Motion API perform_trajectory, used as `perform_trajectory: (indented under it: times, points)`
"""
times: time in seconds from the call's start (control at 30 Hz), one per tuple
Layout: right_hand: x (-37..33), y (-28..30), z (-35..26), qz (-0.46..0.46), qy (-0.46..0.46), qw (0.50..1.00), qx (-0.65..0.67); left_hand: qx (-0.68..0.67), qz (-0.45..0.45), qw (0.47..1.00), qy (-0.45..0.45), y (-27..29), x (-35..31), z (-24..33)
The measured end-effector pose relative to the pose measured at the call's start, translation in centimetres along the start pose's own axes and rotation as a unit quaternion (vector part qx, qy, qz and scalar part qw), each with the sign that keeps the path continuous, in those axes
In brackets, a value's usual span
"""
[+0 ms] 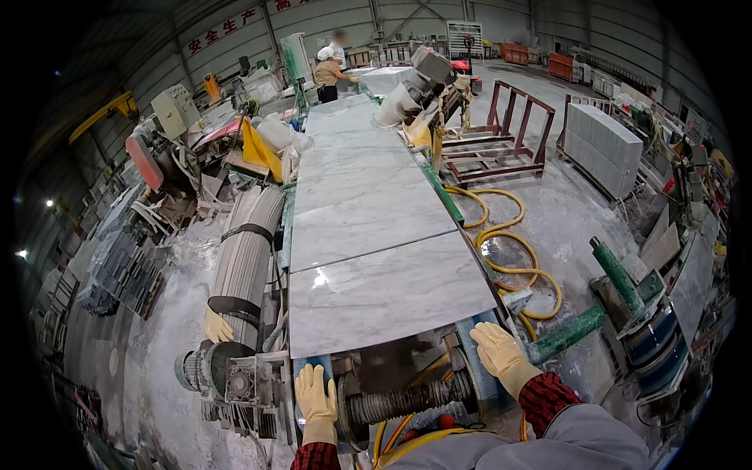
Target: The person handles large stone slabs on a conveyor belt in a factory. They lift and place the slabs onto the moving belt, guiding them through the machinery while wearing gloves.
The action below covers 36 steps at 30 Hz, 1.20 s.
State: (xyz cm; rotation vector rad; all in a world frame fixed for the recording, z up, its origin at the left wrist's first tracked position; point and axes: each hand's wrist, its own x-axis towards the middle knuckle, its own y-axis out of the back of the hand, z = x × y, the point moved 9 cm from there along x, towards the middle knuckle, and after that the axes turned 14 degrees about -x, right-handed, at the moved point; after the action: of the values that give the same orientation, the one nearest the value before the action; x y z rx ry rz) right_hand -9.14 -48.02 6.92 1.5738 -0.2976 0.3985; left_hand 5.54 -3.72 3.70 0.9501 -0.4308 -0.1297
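Note:
My left hand point(316, 401), in a cream rubber glove, lies with its fingers stretched out on the left side of the conveyor's near end. On the opposite side, my right hand point(500, 356), gloved the same way, rests with its fingers extended beside the slab's right corner. Neither holds anything. Between and beyond them lies a polished white-grey marble slab point(384, 298), its near edge overhanging the end roller point(411, 403). A narrow seam separates it from another marble slab point(360, 196) farther up the line.
A motor point(215, 366) with a spare glove point(218, 325) above it stands left, beside a strapped bundle of long strips point(249, 251). Right are a yellow hose point(533, 270), a green post point(617, 274) and a red steel rack point(501, 141). A co-worker point(328, 74) stands at the far end.

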Motion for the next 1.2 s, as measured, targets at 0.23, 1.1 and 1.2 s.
perform_trajectory:
  times: [0.23, 1.1, 1.2]
  points:
    - [-0.4, -0.5, 0.0, -0.002, -0.004, 1.0, -0.006, 0.027, 0.046, 0.997, -0.055, 0.1, -0.5, 0.2]
    - [-1.6, -0.5, -0.1, 0.003, -0.006, 1.0, -0.012, 0.013, 0.038, 0.999, -0.026, 0.1, -1.7, -0.4]
    - [-1.7, -0.2, -0.2, 0.008, -0.004, 1.0, -0.007, 0.01, 0.035, 0.999, -0.026, 0.1, -1.8, -0.2]
